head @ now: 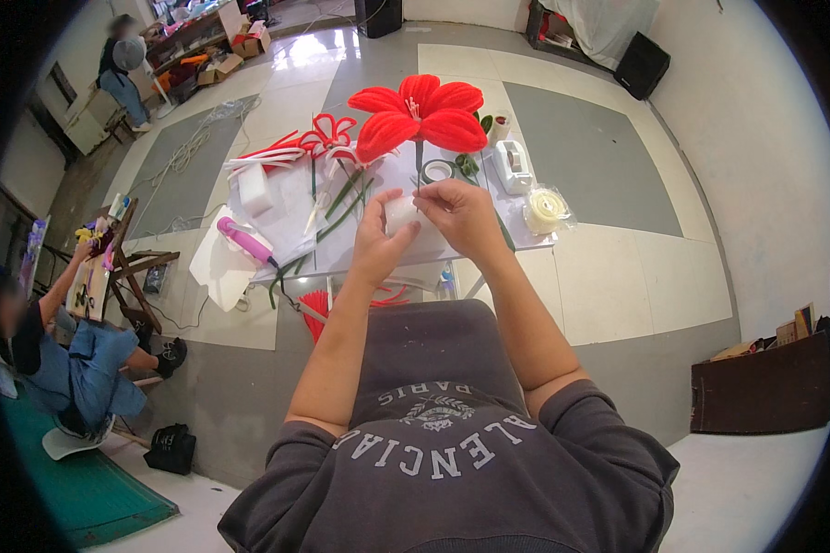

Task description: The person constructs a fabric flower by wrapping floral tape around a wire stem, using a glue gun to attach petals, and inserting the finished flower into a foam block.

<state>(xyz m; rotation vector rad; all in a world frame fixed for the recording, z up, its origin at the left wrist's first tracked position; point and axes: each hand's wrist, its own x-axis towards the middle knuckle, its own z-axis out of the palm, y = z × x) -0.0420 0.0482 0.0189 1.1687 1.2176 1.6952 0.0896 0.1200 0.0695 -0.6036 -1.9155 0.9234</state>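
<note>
Between the fingertips of my right hand [465,213] is the thin dark stem [419,164] of a large red fuzzy flower [422,114]. The flower stands upright above the table, its petals spread around pale stamens. My left hand [375,238] is curled around a white cylinder [401,216], partly hidden by the fingers; its exact kind is unclear. Both hands are close together over the near part of the white table [415,250]. Just beyond them lies a roll of green tape [449,168]. Left of it are green stems [344,195] and a smaller red-and-white flower [328,135].
A white foam block [254,190] and pink corded tool [245,238] lie left. A tape dispenser [513,167] and cream roll in plastic [548,211] sit right. A seated person [86,352] works at the left; another person [119,76] stands far back near a fan [130,54].
</note>
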